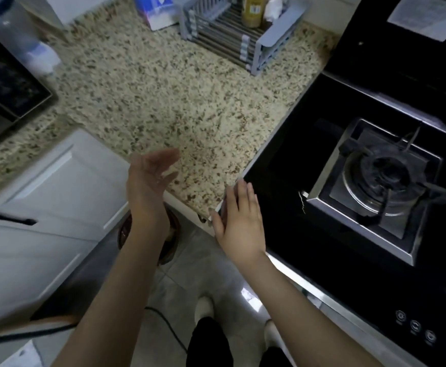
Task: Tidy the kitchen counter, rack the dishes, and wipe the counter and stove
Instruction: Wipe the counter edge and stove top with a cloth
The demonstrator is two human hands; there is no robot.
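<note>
Left hand: raised over the front edge of the table, palm turned sideways, fingers straight and loosely spread, holding nothing; blurred
Right hand: palm down at the front corner where table meets stove, fingers straight and close together, holding nothing; whether it touches the edge cannot be told
Table: speckled stone top, L-shaped, bare in the middle
Dish rack: grey frame with metal bars, at the back of the table just beside the stove; carries a yellow-brown bottle and a white object, too blurred to identify
Tissue pack: blue and white, at the back, just left of the rack
Stove: black glass surface right of the table, one gas burner on a steel plate, round control buttons at the front
Paper sheet: on the dark surface behind the stove
Dark appliance: far left on the table
White cabinet door: below the table, black handle
</note>
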